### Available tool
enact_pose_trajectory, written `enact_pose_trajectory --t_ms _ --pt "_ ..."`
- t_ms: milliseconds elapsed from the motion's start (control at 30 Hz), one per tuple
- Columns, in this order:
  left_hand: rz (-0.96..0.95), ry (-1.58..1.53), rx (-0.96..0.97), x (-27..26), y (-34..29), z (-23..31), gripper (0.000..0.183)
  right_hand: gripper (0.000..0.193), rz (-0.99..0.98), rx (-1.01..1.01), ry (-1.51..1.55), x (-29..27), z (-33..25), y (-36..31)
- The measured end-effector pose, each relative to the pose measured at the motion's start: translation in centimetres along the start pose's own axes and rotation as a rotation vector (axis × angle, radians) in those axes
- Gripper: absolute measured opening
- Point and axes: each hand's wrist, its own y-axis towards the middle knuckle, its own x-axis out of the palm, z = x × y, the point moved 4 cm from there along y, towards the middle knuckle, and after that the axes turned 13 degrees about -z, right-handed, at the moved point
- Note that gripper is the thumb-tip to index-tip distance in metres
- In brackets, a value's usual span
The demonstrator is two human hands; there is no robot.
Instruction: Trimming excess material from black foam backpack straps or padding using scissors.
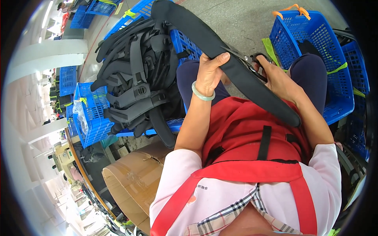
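A long black padded strap (193, 29) slants across the space in front of my lap, from the upper middle down to the red apron (244, 133). My left hand (210, 72) grips it near its middle, thumb on top and fingers underneath. In my right hand (279, 80) is a pair of scissors (247, 59), its black handles in my fingers. The metal blades point left and lie at the strap's far edge, close to my left thumb. Whether they touch the fabric I cannot tell.
To the left, a heap of black padded straps with buckles (138, 78) overfills a blue crate. Another blue plastic crate (291, 43) with orange ties stands at the right by my knee. A cardboard box (134, 173) and a smaller blue crate (92, 126) are at the lower left.
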Motion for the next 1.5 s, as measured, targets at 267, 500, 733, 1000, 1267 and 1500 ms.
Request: enact_pose_trajectory --t_ms 267,500,733,1000,1267,1500 --pt "0.005 0.036 -0.002 0.0 -0.2 -0.2 0.019 0.036 0.152 -0.213 -0.01 1.3 2.0 1.7" --pt "0.001 -0.12 -0.007 -0.4 0.2 0.9 0.018 0.031 0.169 -0.168 0.02 1.2 2.0 1.2" --pt "-0.03 -0.099 -0.009 -0.3 0.0 -0.2 0.018 0.032 0.194 -0.241 0.067 1.7 0.9 1.4" --pt "-0.053 -0.134 0.002 0.1 0.0 -0.3 0.019 0.032 0.178 -0.2 0.101 1.3 1.3 1.4" --pt "-0.084 0.002 0.007 -1.6 0.7 1.5 0.02 0.041 0.192 -0.253 0.018 1.1 1.3 0.9" --pt "-0.019 -0.04 -0.021 -0.4 0.2 0.8 0.018 0.054 0.109 -0.243 -0.017 1.2 0.3 1.0"
